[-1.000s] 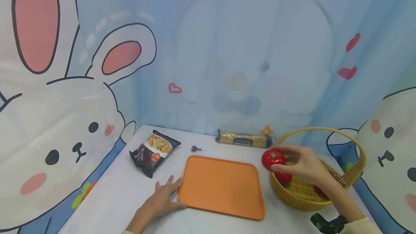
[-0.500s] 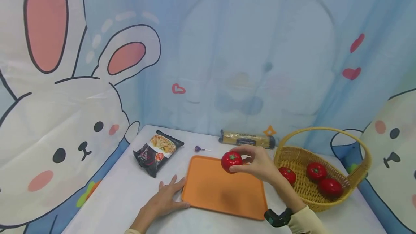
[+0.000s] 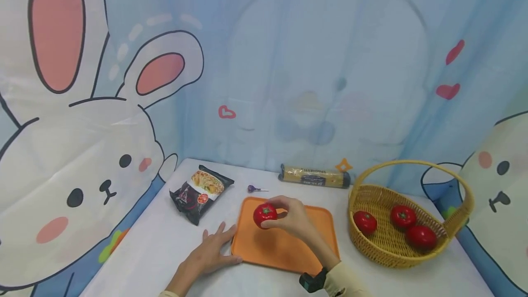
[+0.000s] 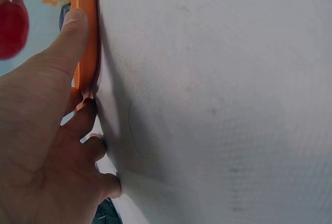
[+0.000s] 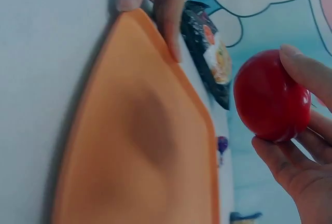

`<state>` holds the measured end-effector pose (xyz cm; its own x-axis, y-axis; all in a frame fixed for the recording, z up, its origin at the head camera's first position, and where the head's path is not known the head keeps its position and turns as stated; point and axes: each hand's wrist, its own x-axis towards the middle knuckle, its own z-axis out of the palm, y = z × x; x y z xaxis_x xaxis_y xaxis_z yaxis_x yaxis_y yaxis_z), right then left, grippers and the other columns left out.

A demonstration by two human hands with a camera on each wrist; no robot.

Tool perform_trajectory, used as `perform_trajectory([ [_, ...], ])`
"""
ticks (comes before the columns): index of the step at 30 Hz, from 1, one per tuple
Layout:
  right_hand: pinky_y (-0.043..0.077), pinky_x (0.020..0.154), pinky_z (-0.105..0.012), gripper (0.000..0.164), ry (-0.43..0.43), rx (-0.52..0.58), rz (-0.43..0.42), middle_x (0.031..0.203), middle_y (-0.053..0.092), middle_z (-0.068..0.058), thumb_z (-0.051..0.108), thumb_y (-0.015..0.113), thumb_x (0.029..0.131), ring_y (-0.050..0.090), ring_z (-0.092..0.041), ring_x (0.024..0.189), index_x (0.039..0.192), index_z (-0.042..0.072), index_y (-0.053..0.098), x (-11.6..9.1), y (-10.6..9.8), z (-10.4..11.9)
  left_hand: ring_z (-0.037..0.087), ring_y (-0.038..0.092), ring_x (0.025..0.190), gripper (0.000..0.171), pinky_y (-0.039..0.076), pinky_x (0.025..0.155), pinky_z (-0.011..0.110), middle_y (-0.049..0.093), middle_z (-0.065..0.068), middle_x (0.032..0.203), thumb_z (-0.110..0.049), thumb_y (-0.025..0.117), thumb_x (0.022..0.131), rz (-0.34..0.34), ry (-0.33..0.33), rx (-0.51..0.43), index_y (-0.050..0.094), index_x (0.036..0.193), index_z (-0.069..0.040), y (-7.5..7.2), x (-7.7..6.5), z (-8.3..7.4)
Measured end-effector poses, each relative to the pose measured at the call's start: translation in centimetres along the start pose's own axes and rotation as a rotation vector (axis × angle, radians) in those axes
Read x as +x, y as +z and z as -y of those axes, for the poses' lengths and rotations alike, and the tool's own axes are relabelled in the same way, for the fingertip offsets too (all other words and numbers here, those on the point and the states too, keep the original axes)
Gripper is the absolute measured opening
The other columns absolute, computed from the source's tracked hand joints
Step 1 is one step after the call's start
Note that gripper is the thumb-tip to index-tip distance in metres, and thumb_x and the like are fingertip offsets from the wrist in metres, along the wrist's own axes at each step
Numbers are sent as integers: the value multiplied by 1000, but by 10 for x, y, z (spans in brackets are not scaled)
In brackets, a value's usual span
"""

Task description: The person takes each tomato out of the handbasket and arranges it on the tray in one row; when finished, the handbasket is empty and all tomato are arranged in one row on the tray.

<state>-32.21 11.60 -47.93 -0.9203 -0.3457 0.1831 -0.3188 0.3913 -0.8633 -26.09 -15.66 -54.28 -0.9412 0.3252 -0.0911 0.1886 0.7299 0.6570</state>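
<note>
Fingers and thumb of the right hand (image 3: 292,218) were curled round a red tomato (image 3: 265,216), gripping it by its side. The tomato hung in the air above the left half of the orange tray (image 3: 251,247), apart from its surface, its green stem end showing, and a soft shadow (image 3: 268,241) fell on the tray beneath it. The left hand (image 3: 212,250) lay at the tray's near left corner, fingers loosely spread and thumb touching the rim.

Right of the tray stood a yellow wicker basket (image 3: 381,260) with a tall handle, and three more red tomatoes (image 3: 403,217) sat inside. Just past the tray's far edge lay a purple lollipop (image 3: 256,189); farther beyond it, toward the right, was a spaghetti pack (image 3: 314,176). A black noodle packet (image 3: 202,194) lay left of the tray's far corner. All rested on the white tabletop (image 3: 142,265). Behind the tray hung a blue curtain (image 3: 264,72) with cartoon rabbits.
</note>
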Motion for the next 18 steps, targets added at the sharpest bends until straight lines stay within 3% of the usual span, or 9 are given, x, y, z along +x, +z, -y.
perform_trajectory([
  [9,67,94,-46,60,3,-76,0,127,75,-13,23,98,81,73,-33,114,131,2,74,14,38,-21,48,22,163,95,2,125,82,43,16,170,-52,86,89,-3,4,0,46,165,-11,0,0,1],
  [18,65,97,-49,58,-24,-105,-31,125,76,-16,18,98,81,73,-36,113,130,-4,73,21,56,-33,53,21,160,97,-1,125,80,39,26,168,-50,88,87,-19,21,-58,46,163,-6,2,0,2],
])
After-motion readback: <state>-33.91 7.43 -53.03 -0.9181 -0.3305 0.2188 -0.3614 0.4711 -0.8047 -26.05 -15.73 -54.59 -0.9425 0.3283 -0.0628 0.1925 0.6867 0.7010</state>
